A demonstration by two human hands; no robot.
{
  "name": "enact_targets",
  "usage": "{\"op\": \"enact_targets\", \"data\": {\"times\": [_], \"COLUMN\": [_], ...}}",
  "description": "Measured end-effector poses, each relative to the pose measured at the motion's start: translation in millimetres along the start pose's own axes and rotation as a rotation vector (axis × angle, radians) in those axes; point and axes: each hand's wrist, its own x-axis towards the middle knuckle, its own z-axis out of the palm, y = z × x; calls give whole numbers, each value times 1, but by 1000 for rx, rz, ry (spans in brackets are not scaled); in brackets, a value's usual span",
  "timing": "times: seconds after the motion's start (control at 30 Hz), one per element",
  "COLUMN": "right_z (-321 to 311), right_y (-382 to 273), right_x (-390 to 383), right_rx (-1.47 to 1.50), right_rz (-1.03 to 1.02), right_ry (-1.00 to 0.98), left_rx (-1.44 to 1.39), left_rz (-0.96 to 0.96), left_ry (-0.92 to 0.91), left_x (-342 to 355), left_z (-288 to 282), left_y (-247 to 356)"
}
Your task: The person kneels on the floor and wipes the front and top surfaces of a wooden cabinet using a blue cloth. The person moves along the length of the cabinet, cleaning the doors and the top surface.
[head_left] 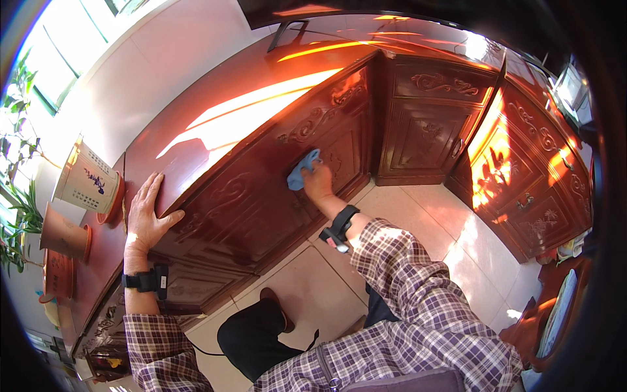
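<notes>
Blue cloth: small crumpled blue cleaning cloth (304,169), centre of frame, pressed against the carved front of the dark red lacquered wooden cabinet (261,189).
Right hand: right hand (318,181) is closed over the cloth's lower edge, fingers curled onto it and pushing it flat to the door panel. Firm hold, no gap visible between palm and cloth.
Left hand: left hand (145,215), left of centre, lies flat and spread on the cabinet's top edge, thumb out to the right. Holds nothing; looks like a brace.
Wrists: black strap-on band on each wrist, plaid sleeves below, coming in from the lower edge.
Posture: person is bent or crouched at the cabinet front, dark trousers and a brown shoe over the pale tiled floor (313,287).
Progress, judged: wiping is at mid-height of the carved panel. Wood shines all over under the sun glare, so I cannot tell wiped areas from unwiped ones. Nothing marks a finished section.
Left to do, judged: lower part of this panel, the drawer fronts at lower left, possibly the neighbouring carved cabinets (431,124) at upper centre and right. No cloth contact there now.
Surroundings: white ceramic planter with blue painting (85,179) and terracotta pots (64,235) sit on the cabinet top at far left, well apart from the cloth, near the left hand.
</notes>
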Motion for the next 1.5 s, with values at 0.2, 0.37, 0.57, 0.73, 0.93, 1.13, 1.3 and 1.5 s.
{"op": "enact_targets", "data": {"times": [0.2, 0.37, 0.57, 0.73, 0.93, 1.13, 1.3, 1.5], "right_z": [-3, 2, -41, -72, -69, -67, -72, -78], "right_y": [-18, 6, 37, 30, 48, 63, 54, 38], "right_x": [-3, 18, 79, 100, 101, 79, 92, 121], "right_rx": [16, 198, 417, 611, 636, 486, 476, 708], "right_rz": [204, 242, 326, 340, 353, 669, 445, 246], "right_ry": [-113, 27, 213, 130, 73, 38, 101, 292], "left_rx": [-11, -10, -11, -5, 5, 6, -16, -26], "left_rz": [-13, -10, -6, -21, -28, -30, -20, -35], "left_ry": [6, 10, 20, 19, 19, 24, 31, 29], "left_x": [-2, -2, -1, -1, -1, -1, -1, -3], "left_z": [-1, -1, 0, -1, 0, -1, -1, -2], "left_y": [1, 1, 1, 1, 1, 2, 2, 4]}}
